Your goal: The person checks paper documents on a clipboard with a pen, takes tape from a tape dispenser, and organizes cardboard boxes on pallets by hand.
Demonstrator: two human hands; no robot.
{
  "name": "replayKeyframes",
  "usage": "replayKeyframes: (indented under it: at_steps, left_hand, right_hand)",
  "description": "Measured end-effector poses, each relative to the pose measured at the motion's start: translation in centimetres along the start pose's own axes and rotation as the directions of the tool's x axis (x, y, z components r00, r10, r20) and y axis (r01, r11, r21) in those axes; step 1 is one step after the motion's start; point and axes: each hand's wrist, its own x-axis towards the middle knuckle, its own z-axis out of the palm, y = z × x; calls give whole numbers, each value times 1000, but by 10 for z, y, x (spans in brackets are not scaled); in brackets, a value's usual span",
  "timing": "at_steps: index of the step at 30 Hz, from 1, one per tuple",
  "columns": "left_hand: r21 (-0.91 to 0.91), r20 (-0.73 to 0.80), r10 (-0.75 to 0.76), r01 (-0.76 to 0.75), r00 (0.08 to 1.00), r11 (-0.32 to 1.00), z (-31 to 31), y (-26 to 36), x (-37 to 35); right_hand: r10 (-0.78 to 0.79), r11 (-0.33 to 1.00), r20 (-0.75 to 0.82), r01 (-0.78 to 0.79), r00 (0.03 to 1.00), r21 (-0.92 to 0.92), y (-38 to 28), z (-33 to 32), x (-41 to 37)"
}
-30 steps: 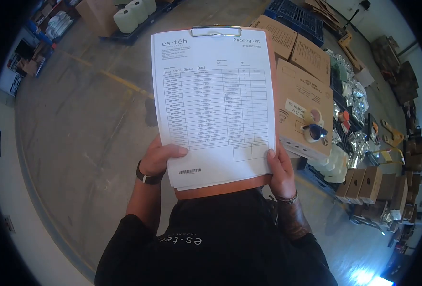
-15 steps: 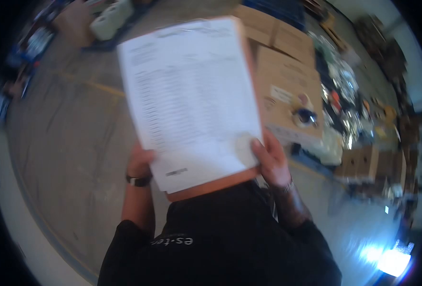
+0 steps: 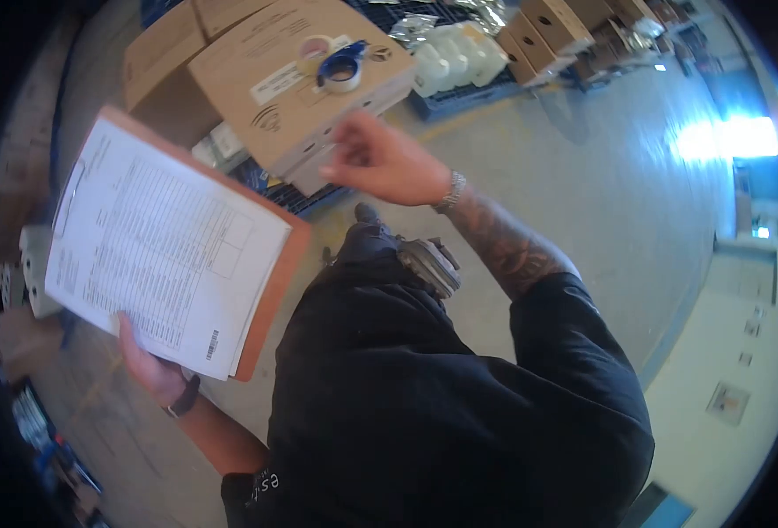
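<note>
My left hand (image 3: 153,368) grips the lower edge of a brown clipboard (image 3: 276,280), its thumb on top of the printed sheets (image 3: 156,242). The sheets carry a table of rows and a barcode, and a metal clip holds them at the far end. My right hand (image 3: 389,163) is off the clipboard, raised in front of a large cardboard box (image 3: 274,114). Its fingers are half curled, with thumb and forefinger apart and nothing seen between them. On the box top lie a blue tape dispenser (image 3: 341,70) and a pale tape roll (image 3: 315,53).
Dark pallets (image 3: 459,99) carry white plastic containers (image 3: 455,60) behind the box. Further right are stacked cardboard boxes (image 3: 543,40). Grey concrete floor (image 3: 529,158) runs toward a pale wall (image 3: 714,352) at the right.
My right hand has let go of the clipboard and moved up toward the box. The clipboard has swung left and tilted, held by my left hand alone. The view has turned right.
</note>
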Motion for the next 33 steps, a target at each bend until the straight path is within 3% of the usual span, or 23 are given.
replayKeyframes:
  at_steps: [1,3,5,7,8,10,11,13,14,16,17,19,21,23,25,28,29,31,33]
  left_hand:
    - [61,-25,35,-33,999,998,5,1,1]
    - [108,-20,42,-40,999,993,1,1,5]
    - [154,-35,62,-56,997,987,7,4,6]
    - [174,-106,33,-14,994,985,11,5,4]
    - [176,-106,38,-19,994,984,12,5,3]
    - [175,-145,46,-20,988,984,16,6,3]
    - [177,-154,65,-37,986,983,17,5,3]
    - [191,-156,53,-22,986,981,17,0,4]
    - [194,-173,74,-40,982,980,14,0,3]
    - [194,-94,51,-32,994,980,14,1,4]
    - [182,-115,46,-25,992,983,15,2,3]
    - [157,-113,48,-30,992,987,14,0,2]
    - [138,-131,51,-33,990,990,9,-3,4]
    - [73,-125,65,-57,990,996,8,-9,4]
    - [8,-149,60,-60,987,998,6,-10,5]
    - [-87,-168,25,-40,986,995,-3,-16,7]
    - [-83,-221,21,-41,975,996,-12,-17,8]
    - [-94,-236,-20,-3,972,996,-14,-21,11]
    - [-113,-176,-66,46,982,993,-7,-16,9]
  right_hand:
    - [-9,991,-156,-13,988,-136,16,-18,-18]
    - [148,927,-253,-223,956,-303,31,-41,-56]
    - [206,922,-293,-286,934,-261,50,-51,-99]
    - [322,833,-254,-400,912,-382,63,-52,-132]
    - [318,836,-253,-396,914,-380,75,-49,-147]
    - [474,824,-186,-508,861,-250,104,-39,-158]
    - [459,834,-176,-490,871,-253,116,-31,-154]
    - [720,686,85,-686,689,-243,126,-19,-138]
    - [705,701,102,-668,702,-252,128,-12,-131]
    - [697,717,369,-583,615,-382,121,-2,-116]
    - [651,759,399,-553,645,-345,123,-4,-114]
    - [494,853,339,-372,800,-366,116,-11,-110]
    - [199,892,296,-48,934,-449,114,-23,-112]
    - [341,915,252,-259,906,-309,51,-32,-116]
    - [421,877,309,-296,853,-379,-1,-39,-124]
    - [448,889,404,-353,797,-290,-15,-41,-163]
    - [480,872,372,-387,794,-299,-8,-36,-183]
    - [334,886,503,-84,797,-456,30,-16,-230]
    - [423,787,386,-120,820,-606,53,0,-259]
